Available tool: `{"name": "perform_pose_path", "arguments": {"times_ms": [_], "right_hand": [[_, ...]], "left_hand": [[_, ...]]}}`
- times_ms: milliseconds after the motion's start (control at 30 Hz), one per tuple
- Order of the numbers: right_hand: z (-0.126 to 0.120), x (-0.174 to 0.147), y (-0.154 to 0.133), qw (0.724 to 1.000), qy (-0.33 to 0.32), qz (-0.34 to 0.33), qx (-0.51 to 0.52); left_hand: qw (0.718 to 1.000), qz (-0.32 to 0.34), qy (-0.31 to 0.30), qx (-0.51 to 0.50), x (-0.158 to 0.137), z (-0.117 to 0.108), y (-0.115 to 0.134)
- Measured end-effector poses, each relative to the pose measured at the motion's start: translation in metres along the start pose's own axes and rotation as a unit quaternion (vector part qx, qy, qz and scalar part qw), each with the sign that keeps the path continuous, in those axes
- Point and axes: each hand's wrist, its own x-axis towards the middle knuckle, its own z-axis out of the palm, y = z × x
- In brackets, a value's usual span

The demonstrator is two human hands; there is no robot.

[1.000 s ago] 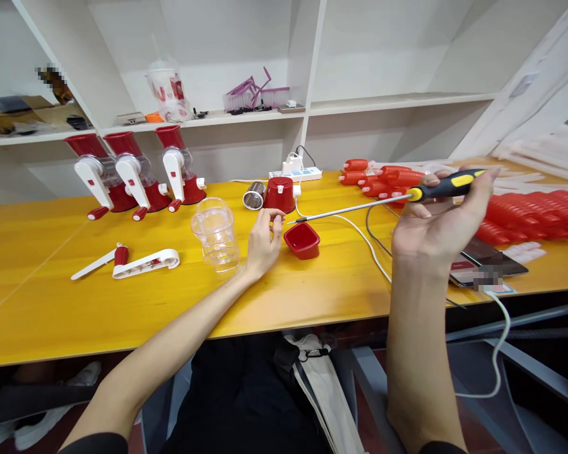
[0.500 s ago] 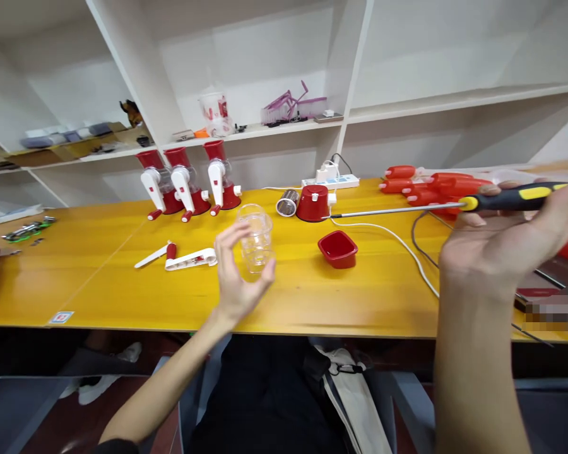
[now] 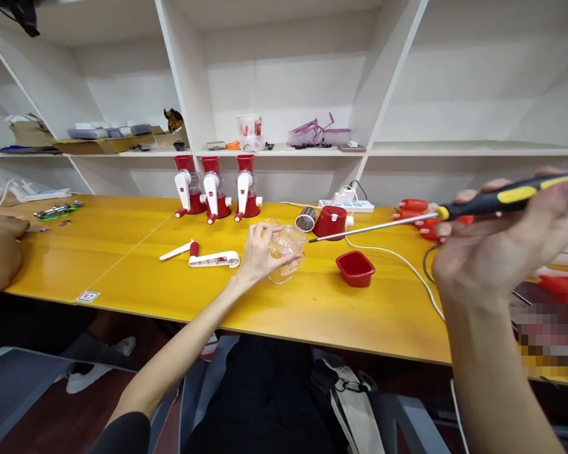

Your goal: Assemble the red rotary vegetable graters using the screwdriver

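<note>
**Left hand (image 3: 261, 253) on a clear plastic housing (image 3: 289, 239), right hand (image 3: 487, 255) gripping a screwdriver (image 3: 506, 194)**

The left hand is partly closed, fingers over the housing's top and thumb across its near side; the housing is tilted, midway between the front and back edges of the yellow tabletop (image 3: 274, 309). Whether it is lifted clear is hard to tell. The right hand, palm turned up, is closed round the screwdriver's black-and-yellow handle above the tabletop's right part. The shaft points left, its tip appearing just beside the housing; contact cannot be judged.

Right of the housing, a red square cup (image 3: 356, 270) stands nearer the front edge. Behind, toward the back edge, a perforated grater drum (image 3: 305, 219) lies beside a red base (image 3: 330, 222), with a white power strip (image 3: 366, 206) beyond. To the left lies a white crank handle (image 3: 214, 259); three rotary graters (image 3: 210, 189) stand upright along the back edge. Another person's arm (image 3: 0, 252) rests at the tabletop's left end.
</note>
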Motion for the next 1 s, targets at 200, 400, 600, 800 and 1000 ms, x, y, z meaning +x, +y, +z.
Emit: {"name": "perform_pose_path", "arguments": {"times_ms": [200, 400, 600, 800, 1000], "right_hand": [[0.062, 0.007, 0.01, 0.981, -0.177, -0.044, -0.063], [0.091, 0.002, 0.009, 0.948, -0.27, -0.046, -0.16], [0.105, 0.0, 0.011, 0.929, -0.32, -0.045, -0.182], [0.116, -0.003, 0.022, 0.906, -0.381, -0.037, -0.179], [0.132, -0.011, 0.027, 0.872, -0.446, -0.048, -0.194]], "left_hand": [[0.999, 0.008, 0.034, 0.029, -0.013, 0.012, 0.001], [0.999, -0.015, 0.027, 0.017, -0.013, 0.015, 0.002], [0.999, -0.015, 0.033, 0.015, -0.014, 0.017, 0.0], [0.999, -0.014, 0.038, 0.018, -0.014, 0.018, 0.001], [0.999, -0.001, 0.05, 0.005, -0.017, 0.021, 0.001]]}}
